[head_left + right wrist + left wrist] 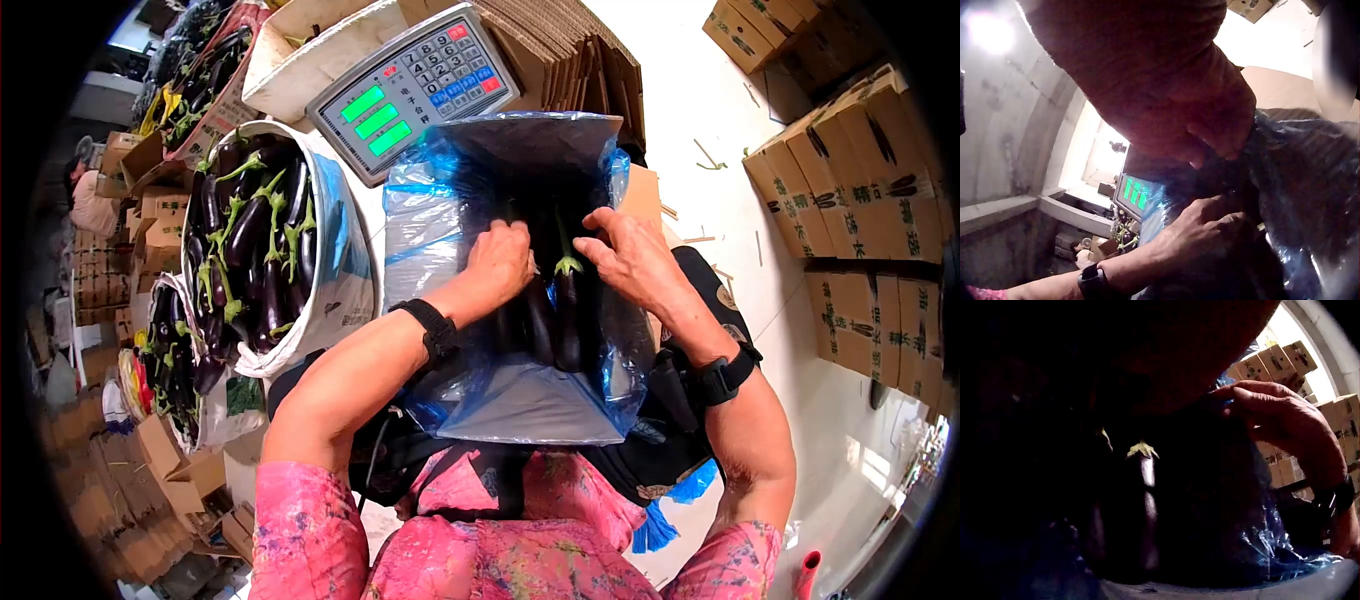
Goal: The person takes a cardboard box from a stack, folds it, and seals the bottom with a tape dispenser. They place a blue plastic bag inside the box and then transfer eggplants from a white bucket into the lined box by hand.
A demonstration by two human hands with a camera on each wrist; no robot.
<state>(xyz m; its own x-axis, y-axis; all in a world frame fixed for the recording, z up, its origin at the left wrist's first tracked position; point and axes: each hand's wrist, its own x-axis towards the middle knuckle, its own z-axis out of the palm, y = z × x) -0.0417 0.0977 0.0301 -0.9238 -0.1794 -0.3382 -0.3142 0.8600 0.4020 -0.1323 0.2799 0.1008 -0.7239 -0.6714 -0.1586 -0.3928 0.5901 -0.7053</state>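
eggplants in box, stems towards far edge | left hand: fingers curled, can't tell on what | right hand: fingers apart, by right edge | best likely: lay snug, stems aligned, sparing liner

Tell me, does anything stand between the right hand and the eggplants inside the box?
Nothing visible blocks the right hand from the nearest eggplant in the head view; the blue liner lies beside it.

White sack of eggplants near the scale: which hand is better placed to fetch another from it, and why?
Probably the left hand, which is nearer the white sack on that side; the right hand is over the far side of the lined box.
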